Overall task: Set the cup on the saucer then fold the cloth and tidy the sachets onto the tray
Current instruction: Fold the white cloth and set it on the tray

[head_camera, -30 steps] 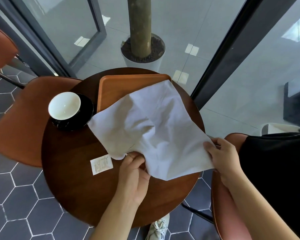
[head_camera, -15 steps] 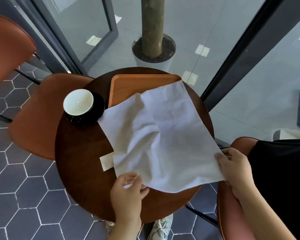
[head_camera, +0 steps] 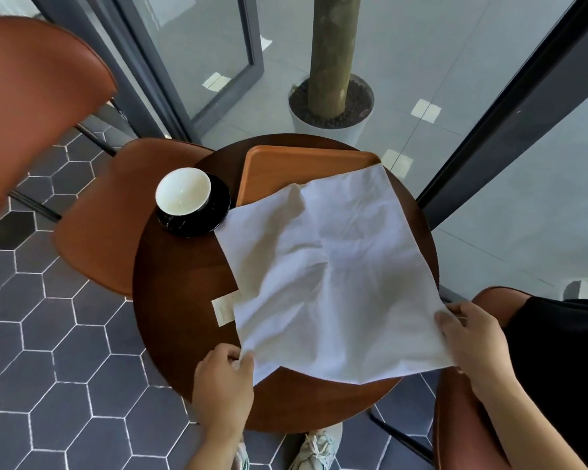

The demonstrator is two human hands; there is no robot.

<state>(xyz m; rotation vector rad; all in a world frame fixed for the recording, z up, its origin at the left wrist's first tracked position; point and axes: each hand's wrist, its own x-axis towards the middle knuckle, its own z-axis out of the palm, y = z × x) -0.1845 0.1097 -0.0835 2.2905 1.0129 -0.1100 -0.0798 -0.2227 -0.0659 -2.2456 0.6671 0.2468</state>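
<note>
White cloth (head_camera: 336,273) lies flatter than before; left hand (head_camera: 223,385) and right hand (head_camera: 472,337) pinch its near corners. Cup (head_camera: 183,191) on saucer (head_camera: 214,217); tray (head_camera: 286,171) half-covered.

Left hand (head_camera: 223,385): bare.
Right hand (head_camera: 472,337): bare.
Arms (head_camera: 530,425): bare as far as they show.
Clothes (head_camera: 557,351): black and plain, by the right arm; shirt or shorts, hard to tell.
Right shoe (head_camera: 314,449): pale sneaker with white laces and a bit of soft green.
Left shoe (head_camera: 241,452): mostly hidden by the arm; white with a green stripe.
</note>
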